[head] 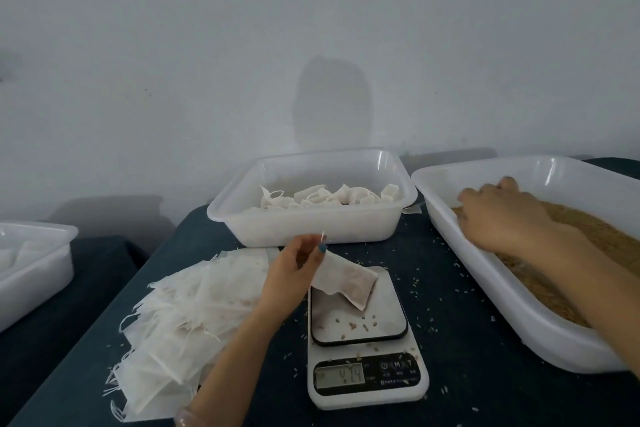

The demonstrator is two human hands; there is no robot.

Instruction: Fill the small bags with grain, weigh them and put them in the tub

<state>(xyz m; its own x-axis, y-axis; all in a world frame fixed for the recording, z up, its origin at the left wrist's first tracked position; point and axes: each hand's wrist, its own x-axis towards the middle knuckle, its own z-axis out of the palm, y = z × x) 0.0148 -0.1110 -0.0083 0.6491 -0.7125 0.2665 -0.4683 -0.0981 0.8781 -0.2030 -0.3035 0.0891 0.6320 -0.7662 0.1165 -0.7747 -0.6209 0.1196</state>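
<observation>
My left hand [294,267] pinches the top of a small white bag [346,282] partly filled with grain; the bag's lower end rests on the platform of the white digital scale [367,340]. Loose grains lie on the scale platform. My right hand [498,211] reaches into the large white tub of brown grain [519,305] at the right, fingers down in the grain. A white tub [304,222] behind the scale holds several filled bags [329,199]. A pile of empty white bags [187,315] lies left of the scale.
Another white tub [31,260] stands at the far left on a separate surface. Scattered grains dot the dark blue tablecloth [460,333] around the scale. A plain wall rises right behind the tubs.
</observation>
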